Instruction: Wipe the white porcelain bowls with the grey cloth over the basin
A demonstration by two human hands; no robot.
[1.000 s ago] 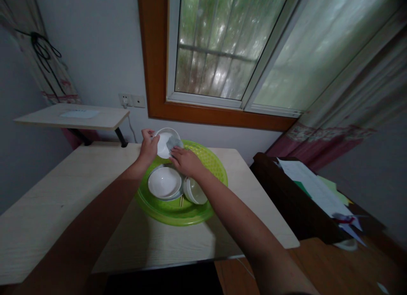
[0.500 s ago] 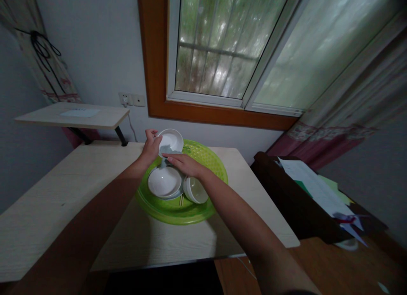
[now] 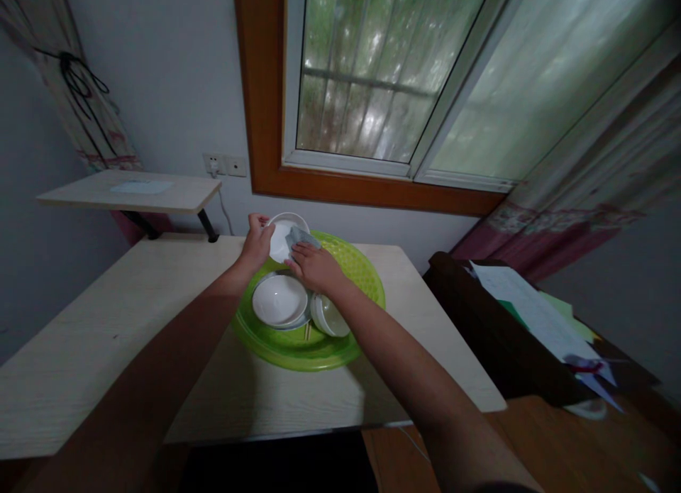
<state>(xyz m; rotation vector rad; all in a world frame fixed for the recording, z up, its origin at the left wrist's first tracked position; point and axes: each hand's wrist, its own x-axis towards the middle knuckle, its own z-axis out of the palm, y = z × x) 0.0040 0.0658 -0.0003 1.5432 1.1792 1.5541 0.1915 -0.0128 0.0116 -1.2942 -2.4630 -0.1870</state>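
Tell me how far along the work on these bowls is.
Done: I can't confirm any; neither the front white bowl nor the tipped bowl in the green basket shows whether it has been wiped.
In hand: the left hand holds a raised bowl, and the right hand presses a grey cloth to its inside.
Left, probably: finishing that bowl and setting it down.

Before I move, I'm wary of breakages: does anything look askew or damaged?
The stacked bowls on the right in the green tray sit tilted, unlike the white bowl beside them. I see no spill or damage.
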